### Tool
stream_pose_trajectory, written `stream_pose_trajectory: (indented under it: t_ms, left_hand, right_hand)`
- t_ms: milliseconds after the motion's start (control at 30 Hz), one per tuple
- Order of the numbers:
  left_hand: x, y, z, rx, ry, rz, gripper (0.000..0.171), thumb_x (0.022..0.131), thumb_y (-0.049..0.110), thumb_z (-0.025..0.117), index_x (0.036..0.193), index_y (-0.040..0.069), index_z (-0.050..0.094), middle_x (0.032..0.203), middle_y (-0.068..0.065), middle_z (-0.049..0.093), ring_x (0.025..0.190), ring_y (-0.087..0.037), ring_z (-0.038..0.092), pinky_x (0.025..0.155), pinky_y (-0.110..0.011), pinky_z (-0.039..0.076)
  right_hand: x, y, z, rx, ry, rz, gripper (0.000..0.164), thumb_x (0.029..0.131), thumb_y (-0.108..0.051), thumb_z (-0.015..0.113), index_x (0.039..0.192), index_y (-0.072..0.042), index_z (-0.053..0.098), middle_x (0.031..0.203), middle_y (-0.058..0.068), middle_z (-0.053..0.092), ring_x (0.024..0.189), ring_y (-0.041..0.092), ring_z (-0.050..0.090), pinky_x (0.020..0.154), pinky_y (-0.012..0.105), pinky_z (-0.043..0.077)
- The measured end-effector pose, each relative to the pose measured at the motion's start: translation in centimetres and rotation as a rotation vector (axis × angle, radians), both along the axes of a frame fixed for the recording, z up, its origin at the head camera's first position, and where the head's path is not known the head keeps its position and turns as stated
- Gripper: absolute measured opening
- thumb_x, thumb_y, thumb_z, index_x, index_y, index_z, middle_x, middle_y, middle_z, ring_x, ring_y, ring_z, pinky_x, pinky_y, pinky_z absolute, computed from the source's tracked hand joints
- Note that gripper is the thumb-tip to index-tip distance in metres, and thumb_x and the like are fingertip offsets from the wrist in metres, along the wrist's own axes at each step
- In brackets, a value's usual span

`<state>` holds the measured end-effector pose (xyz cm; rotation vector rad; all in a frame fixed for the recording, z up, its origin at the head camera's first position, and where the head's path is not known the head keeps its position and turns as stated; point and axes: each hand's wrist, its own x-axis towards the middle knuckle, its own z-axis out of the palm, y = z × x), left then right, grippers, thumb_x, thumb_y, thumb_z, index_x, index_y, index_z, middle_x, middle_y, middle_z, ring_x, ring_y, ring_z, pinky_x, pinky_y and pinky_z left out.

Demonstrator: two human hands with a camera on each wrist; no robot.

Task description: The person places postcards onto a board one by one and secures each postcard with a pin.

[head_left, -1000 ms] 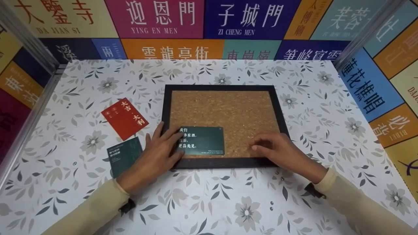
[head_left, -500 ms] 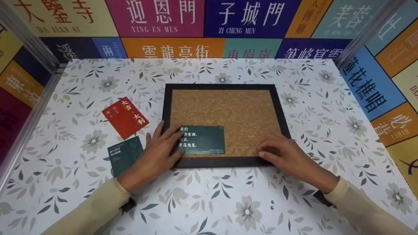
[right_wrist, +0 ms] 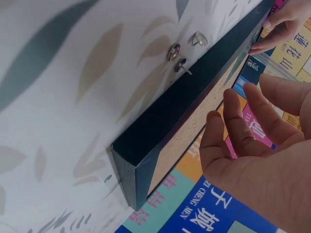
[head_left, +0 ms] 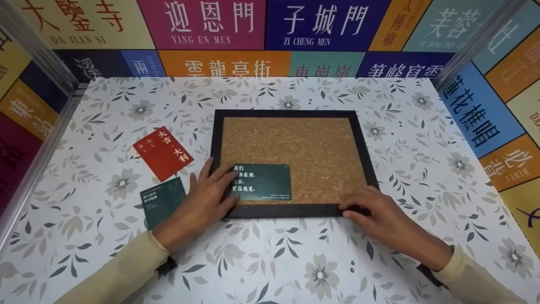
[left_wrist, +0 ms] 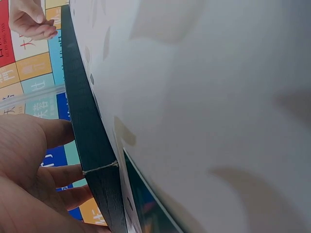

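A corkboard (head_left: 291, 139) in a black frame lies on the table. On its lower left sits a green card (head_left: 270, 181) with white writing. My left hand (head_left: 204, 202) rests across the frame's left edge, fingertips on the card's left end. Near the lower right corner hovers my right hand (head_left: 375, 211), its fingers loosely bent. The right wrist view shows nothing between these fingers, which stand apart from the cork. Several metal thumbtacks (right_wrist: 174, 52) lie on the table by the frame's near side; in the head view the right hand hides them.
Left of the board lie a red card (head_left: 163, 154) with pale writing and a second green card (head_left: 162, 202), partly under the left forearm. A flower-patterned sheet covers the table (head_left: 270, 253). Printed colourful panels (head_left: 211, 25) enclose the back and sides.
My right hand has moved right and toward me, from over the cork to the frame's lower right corner. The left hand and the card beneath its fingers have stayed put.
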<state>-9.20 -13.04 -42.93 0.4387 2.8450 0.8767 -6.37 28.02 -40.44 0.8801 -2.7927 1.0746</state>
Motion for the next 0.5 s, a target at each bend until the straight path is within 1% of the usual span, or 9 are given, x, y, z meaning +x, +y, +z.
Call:
stream_pose_trajectory:
  t_ms: [133, 233, 333, 500]
  left_hand:
    - [0.1, 0.0, -0.1, 0.007, -0.009, 0.004, 0.062, 0.104, 0.022, 0.078, 0.161, 0.009, 0.056, 0.179, -0.005, 0.034, 0.17, -0.042, 0.003, 0.125, -0.083, 0.005]
    - [0.2, -0.1, -0.1, 0.012, -0.013, 0.007, 0.062, 0.104, 0.022, 0.078, 0.162, 0.01, 0.056, 0.18, -0.004, 0.033, 0.17, -0.041, 0.002, 0.125, -0.083, 0.003]
    - [0.2, 0.0, -0.1, 0.015, -0.015, 0.007, 0.063, 0.104, 0.022, 0.078, 0.162, 0.01, 0.056, 0.18, -0.004, 0.032, 0.17, -0.041, 0.002, 0.125, -0.082, 0.003]
    - [0.1, 0.0, -0.1, 0.016, -0.017, 0.005, 0.062, 0.105, 0.022, 0.077, 0.162, 0.011, 0.056, 0.18, -0.003, 0.032, 0.17, -0.041, 0.002, 0.125, -0.082, 0.003]
  right_hand:
    - [0.8, 0.2, 0.0, 0.042, 0.015, 0.021, 0.021, 0.094, -0.002, 0.085, 0.111, -0.014, 0.082, 0.111, -0.005, 0.076, 0.102, 0.013, 0.062, 0.084, 0.029, 0.054]
    - [1.3, 0.3, 0.0, 0.071, 0.026, 0.033, 0.02, 0.095, -0.003, 0.085, 0.111, -0.015, 0.081, 0.11, -0.006, 0.075, 0.101, 0.012, 0.061, 0.083, 0.031, 0.054]
    - [1.8, 0.5, 0.0, 0.11, 0.043, 0.026, 0.024, 0.092, -0.002, 0.087, 0.109, -0.016, 0.081, 0.11, -0.007, 0.075, 0.101, 0.012, 0.061, 0.083, 0.033, 0.055]
    - [2.6, 0.5, -0.2, 0.192, 0.101, -0.004, 0.032, 0.083, 0.003, 0.092, 0.106, -0.015, 0.08, 0.109, -0.005, 0.073, 0.103, 0.018, 0.063, 0.085, 0.039, 0.058]
